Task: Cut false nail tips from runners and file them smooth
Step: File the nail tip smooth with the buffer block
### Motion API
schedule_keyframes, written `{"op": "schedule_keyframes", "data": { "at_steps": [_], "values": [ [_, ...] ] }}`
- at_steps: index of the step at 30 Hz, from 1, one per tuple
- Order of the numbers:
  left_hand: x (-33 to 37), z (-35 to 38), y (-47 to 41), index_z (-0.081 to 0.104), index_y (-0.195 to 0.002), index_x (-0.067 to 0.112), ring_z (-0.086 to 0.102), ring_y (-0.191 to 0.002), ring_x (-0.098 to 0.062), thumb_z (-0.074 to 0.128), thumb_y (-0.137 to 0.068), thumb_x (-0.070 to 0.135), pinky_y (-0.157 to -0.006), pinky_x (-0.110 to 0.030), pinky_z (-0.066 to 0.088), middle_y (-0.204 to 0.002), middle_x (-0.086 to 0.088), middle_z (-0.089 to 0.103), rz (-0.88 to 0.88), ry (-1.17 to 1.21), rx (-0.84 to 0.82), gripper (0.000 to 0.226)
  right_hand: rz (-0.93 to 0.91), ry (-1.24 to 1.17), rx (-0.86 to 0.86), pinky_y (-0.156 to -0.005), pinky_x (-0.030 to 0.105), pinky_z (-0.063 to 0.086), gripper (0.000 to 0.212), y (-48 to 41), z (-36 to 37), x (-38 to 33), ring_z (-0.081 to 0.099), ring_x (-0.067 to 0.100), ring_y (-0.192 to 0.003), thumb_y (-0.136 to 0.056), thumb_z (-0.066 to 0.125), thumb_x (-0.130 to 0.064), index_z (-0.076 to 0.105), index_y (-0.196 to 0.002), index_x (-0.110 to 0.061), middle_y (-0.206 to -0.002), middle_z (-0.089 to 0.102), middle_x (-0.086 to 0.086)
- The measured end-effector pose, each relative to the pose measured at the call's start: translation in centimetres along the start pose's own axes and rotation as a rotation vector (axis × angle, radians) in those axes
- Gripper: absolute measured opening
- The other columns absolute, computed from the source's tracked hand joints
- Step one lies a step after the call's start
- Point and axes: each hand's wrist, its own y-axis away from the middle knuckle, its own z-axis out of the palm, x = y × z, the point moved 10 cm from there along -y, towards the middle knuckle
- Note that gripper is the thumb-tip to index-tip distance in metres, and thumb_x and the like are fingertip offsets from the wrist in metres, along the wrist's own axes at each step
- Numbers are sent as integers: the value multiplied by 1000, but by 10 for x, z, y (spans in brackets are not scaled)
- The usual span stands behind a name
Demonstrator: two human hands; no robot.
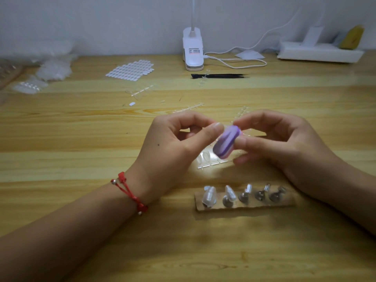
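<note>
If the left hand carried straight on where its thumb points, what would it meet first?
The purple buffer block, in the grip of the right hand; the thumb tip of the left hand seems nearly on it, though depth is unclear.

A white clip lamp [192,49] stands at the far edge of a pale wooden table [81,139]. Behind the lamp rises a plain whitish wall [101,21], and to the lamp's right lies a white power strip [319,52]

Matt purple file block [225,142], perhaps foam; glossy clear plastic runners [211,162]; smooth varnished wooden table [81,129].
</note>
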Motion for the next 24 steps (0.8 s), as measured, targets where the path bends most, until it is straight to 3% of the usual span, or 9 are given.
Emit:
{"op": "schedule_keyframes", "data": {
  "at_steps": [3, 8, 12, 16, 20, 21, 23, 24],
  "values": [
    [0, -1, 0, 71, -75, 11, 32, -41, -2, 69, -82, 13, -45, -6, 29, -62, -34, 41, -1, 0, 13, 8, 12, -156, 118, -58, 23, 56, 31, -3, -16, 3, 73, 20, -74, -54, 76, -18, 70, -85, -14, -81, 73, 6],
    [-2, -2, -1, 73, -77, 11, 33, -45, -4, 69, -81, 16, -47, -10, 30, -63, -34, 43, -8, -13, 15, 7, 7, -77, 42, -60, 24, 57, 25, -2, -4, 2, 72, 17, -75, -55, 79, -20, 75, -80, -20, -85, 71, -1],
    [-3, -4, 0, 70, -73, 7, 32, -37, -2, 69, -81, 11, -43, -4, 28, -54, -8, 32, -16, 30, 52, 9, 16, -213, 191, -59, 22, 56, 33, -3, -25, 5, 73, 18, -74, -56, 73, -14, 67, -88, -13, -81, 70, 5],
    [-1, -8, 0, 69, -71, 7, 32, -39, -1, 69, -82, 9, -45, -4, 29, -58, -10, 33, -8, 27, 80, 11, 34, -169, 150, -61, 24, 57, 28, -4, -20, 8, 72, 23, -84, -57, 73, -13, 70, -84, -16, -93, 67, 11],
    [-2, -11, -1, 70, -71, 9, 33, -40, -2, 69, -81, 12, -46, -5, 30, -54, -9, 35, -7, 33, 92, 11, 8, -138, 90, -64, 24, 58, 18, -4, -15, 5, 72, 18, -77, -59, 74, -11, 74, -75, -18, -82, 72, 1],
    [-2, -10, -1, 70, -72, 9, 35, -41, -5, 69, -81, 13, -47, -8, 32, -54, -13, 38, -5, 23, 82, 10, -3, -79, 56, -66, 25, 58, 18, -3, -11, 4, 72, 18, -78, -59, 76, -15, 75, -76, -20, -81, 74, 1],
    [-1, -4, -1, 71, -76, 9, 47, -53, -32, 70, -81, 15, -52, -22, 39, -64, -31, 50, 7, -26, 35, 9, -15, 13, 6, -70, 25, 58, 20, -1, -4, 2, 73, 20, -80, -58, 79, -23, 76, -78, -24, -83, 75, 2],
    [-1, -3, -1, 72, -76, 9, 49, -57, -36, 70, -82, 16, -55, -31, 41, -71, -36, 53, 11, -43, 20, 9, -18, 6, 9, -70, 25, 58, 21, -1, -4, 2, 74, 20, -80, -57, 80, -22, 76, -78, -24, -83, 75, 2]
  ]
}}
